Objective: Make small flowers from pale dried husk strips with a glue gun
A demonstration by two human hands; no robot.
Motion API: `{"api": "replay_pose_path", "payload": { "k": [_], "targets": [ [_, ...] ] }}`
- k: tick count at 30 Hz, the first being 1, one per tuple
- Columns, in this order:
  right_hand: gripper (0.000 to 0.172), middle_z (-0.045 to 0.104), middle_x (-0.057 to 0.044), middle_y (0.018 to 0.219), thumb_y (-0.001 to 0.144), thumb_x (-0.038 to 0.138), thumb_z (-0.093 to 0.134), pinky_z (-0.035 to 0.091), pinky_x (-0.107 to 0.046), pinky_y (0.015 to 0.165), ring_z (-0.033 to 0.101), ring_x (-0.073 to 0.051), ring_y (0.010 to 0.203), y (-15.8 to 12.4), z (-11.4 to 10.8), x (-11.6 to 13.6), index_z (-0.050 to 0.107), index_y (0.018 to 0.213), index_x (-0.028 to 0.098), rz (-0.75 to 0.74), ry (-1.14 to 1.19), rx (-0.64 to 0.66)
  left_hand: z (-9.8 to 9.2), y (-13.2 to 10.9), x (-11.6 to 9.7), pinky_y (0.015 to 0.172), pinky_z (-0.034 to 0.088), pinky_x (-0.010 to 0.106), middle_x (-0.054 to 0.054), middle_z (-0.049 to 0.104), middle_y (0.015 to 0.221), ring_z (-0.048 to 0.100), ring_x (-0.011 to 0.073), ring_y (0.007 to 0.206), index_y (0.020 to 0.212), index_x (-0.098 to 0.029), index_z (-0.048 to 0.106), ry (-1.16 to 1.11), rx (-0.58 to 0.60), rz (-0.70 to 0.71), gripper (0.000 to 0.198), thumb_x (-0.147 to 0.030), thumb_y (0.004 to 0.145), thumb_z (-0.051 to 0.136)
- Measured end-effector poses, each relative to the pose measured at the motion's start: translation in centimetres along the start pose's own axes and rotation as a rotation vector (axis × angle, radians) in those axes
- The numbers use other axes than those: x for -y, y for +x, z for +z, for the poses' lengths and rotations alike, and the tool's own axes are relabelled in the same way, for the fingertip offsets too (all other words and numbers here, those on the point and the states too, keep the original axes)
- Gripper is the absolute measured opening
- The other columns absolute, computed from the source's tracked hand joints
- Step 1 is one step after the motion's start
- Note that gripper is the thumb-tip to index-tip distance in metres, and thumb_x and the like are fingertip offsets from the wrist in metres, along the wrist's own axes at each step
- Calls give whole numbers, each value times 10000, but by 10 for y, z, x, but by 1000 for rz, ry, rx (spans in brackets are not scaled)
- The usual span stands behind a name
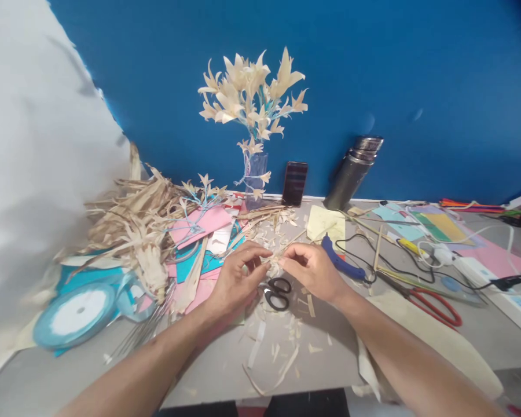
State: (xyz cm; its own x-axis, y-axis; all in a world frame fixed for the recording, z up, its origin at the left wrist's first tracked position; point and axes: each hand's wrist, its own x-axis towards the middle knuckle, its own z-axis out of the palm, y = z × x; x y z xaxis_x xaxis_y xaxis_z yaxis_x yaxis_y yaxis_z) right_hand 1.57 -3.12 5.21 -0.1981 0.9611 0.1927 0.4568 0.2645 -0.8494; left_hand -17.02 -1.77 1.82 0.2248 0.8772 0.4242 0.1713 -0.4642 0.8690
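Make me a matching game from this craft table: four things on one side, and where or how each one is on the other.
Things:
1 husk strip
2 black-handled scissors
3 ribbon spool
4 metal flask

Places or states:
A at the foot of the blue wall
B pinched between left hand and right hand
C lying on the table, just below the hands
D far left, light blue

Pairs: 1-B, 2-C, 3-D, 4-A

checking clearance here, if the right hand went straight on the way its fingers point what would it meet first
Probably the left hand: the right hand points left at it, with only the dried husk piece both pinch in between. Depth is unclear.
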Motion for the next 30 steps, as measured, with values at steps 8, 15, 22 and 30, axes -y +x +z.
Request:
{"api": "replay_pose_path", "payload": {
  "k": [8,15,22,30],
  "targets": [
    [370,563,14,603,908,439,571,348,-221,527,455,-99,547,2,-6,-11,605,665,161,20,123,62,1,3,-2,652,438,253,21,660,725,583,133,676,709,-179,708,-76,-27,-114,108,-196,808,667],
    [365,577,11,610,913,421,563,348,-223,528,452,-99,538,7,-7,-21,605,665,158,48,124,34,1,4,-2,511,370,220,-27,532,500,464,89,477,659,-146,655,-427,7,-481,215,-317,770,726],
    [302,531,31,587,889,325,566,328,-223,547,450,-106,575,5,0,-19,565,628,172,-22,-32,75,4,3,-1,550,398,236,-14,549,464,477,98,475,689,-141,674,-580,42,-526,241,-357,789,718],
    [296,552,22,596,892,314,558,333,-236,564,466,-118,580,5,2,-20,554,628,181,-41,-90,88,-1,6,0,543,341,232,-22,541,490,450,84,479,658,-137,657,-499,0,-505,243,-333,783,724]
  ]
}}
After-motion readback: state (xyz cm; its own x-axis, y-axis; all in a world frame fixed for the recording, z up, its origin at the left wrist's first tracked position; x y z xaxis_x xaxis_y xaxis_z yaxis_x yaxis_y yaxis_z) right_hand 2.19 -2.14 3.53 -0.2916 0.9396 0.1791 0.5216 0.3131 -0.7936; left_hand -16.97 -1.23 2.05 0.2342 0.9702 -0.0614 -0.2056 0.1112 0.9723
